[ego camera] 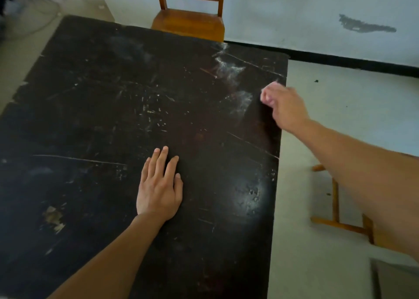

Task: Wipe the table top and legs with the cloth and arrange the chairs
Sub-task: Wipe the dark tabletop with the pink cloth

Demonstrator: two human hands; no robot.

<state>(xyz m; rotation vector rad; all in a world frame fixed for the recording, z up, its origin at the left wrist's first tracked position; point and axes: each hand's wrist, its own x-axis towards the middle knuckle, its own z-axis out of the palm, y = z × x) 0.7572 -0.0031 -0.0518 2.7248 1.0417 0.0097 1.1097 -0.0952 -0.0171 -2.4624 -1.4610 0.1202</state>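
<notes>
1. Your left hand (pixel 159 185) lies palm-down on the dark tabletop (pixel 90 117), near its middle. Its fingers (pixel 163 160) are straight and close together, holding nothing. Judged: it is bracing you.
2. Your right hand (pixel 284 104) is at the right edge of the tabletop, towards the far corner. Its fingers (pixel 268 94) are curled inward and blurred. A pale wisp shows at their tips; you cannot tell whether it is a pinched bit of cloth.
3. Cloth: not plainly visible anywhere in the view. If you have it, it is bunched inside the right hand.
4. The key relation is a whitish smear (pixel 229 69) on the tabletop, just beyond the right fingers and slightly left of them. It streaks from near the hand towards the far edge. The right hand is close to it and the left hand is well apart, so judged: the next wipe belongs to the right hand, pushed forward and left along the streak.
5. Chairs: one wooden chair (pixel 190 23) stands at the far edge, its seat touching or just under that edge. A second wooden frame (pixel 335 208) sits on the floor (pixel 340 117) to your right, partly hidden by your right forearm.
6. Judged progress: the top is scratched and smeared, and the legs and chairs are not yet dealt with.
</notes>
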